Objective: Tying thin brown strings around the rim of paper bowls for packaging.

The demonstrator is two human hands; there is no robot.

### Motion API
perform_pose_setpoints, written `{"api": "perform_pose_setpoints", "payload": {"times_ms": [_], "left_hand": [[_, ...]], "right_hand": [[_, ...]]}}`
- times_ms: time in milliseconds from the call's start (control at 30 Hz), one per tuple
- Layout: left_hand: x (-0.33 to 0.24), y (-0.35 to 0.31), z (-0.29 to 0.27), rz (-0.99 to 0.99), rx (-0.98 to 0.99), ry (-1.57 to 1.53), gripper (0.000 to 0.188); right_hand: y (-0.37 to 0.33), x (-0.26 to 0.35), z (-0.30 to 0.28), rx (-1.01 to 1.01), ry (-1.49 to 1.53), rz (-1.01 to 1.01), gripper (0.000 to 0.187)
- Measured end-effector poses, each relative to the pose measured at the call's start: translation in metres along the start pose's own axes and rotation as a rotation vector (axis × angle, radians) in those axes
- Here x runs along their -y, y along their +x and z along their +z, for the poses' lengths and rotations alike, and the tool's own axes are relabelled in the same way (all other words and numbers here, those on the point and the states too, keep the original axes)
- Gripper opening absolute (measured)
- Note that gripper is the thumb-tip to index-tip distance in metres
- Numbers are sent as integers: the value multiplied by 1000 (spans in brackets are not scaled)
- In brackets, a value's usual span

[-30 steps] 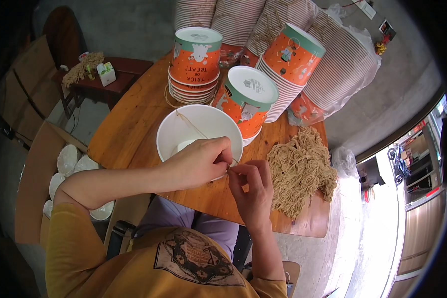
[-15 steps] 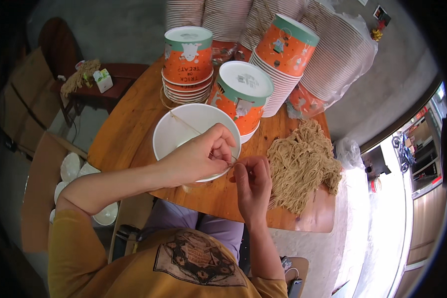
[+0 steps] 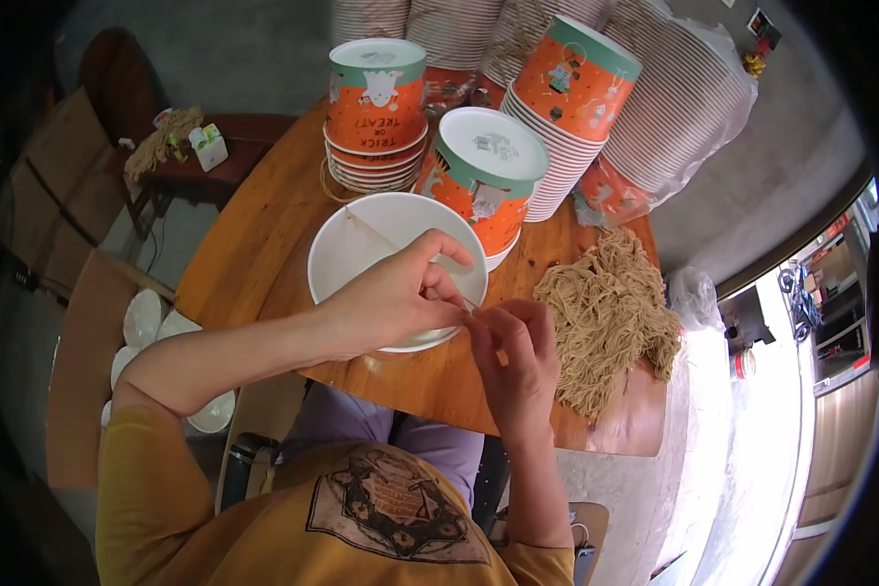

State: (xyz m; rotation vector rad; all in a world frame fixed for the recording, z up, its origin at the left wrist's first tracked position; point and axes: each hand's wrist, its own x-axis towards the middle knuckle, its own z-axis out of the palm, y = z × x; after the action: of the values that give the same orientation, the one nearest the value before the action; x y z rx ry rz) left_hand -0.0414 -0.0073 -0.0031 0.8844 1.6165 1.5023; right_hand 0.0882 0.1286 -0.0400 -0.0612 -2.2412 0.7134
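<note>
A white paper bucket (image 3: 334, 256) stands mouth up on the wooden table in front of me. A thin tan string (image 3: 366, 230) runs from its far left rim across the opening toward my hands. My left hand (image 3: 400, 303) reaches over the bucket, thumb and finger pinched at its right rim. Fingertips closed beside it, my right hand (image 3: 518, 352) pinches the string's end just outside that rim. The exact spot where the string meets the rim is hidden by my fingers. To the right of my right hand lies a heap of tan strings (image 3: 610, 322).
Upside-down orange and green buckets (image 3: 488, 146) stand stacked just beyond, with another stack (image 3: 376, 98) at left and a tilted stack (image 3: 576, 88) at right. Plastic-wrapped stacks (image 3: 689, 103) rise behind. A cardboard box (image 3: 83, 391) with white buckets sits low at left.
Both hands still pinch at the bucket's right rim. My right hand has shifted slightly right and down. The whole view has moved a little.
</note>
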Motion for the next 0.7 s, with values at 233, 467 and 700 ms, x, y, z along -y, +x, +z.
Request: {"api": "perform_pose_setpoints", "payload": {"times_ms": [233, 467, 700], "left_hand": [[3, -1, -2, 12, 31, 69, 43], [11, 0, -4, 96, 88, 182, 38], [11, -5, 4, 199, -38, 464, 15]], "right_hand": [[6, 5, -1, 86, -97, -66, 20], [-10, -13, 23, 17, 481, 342, 9], [-14, -12, 23, 17, 840, 457, 3]]}}
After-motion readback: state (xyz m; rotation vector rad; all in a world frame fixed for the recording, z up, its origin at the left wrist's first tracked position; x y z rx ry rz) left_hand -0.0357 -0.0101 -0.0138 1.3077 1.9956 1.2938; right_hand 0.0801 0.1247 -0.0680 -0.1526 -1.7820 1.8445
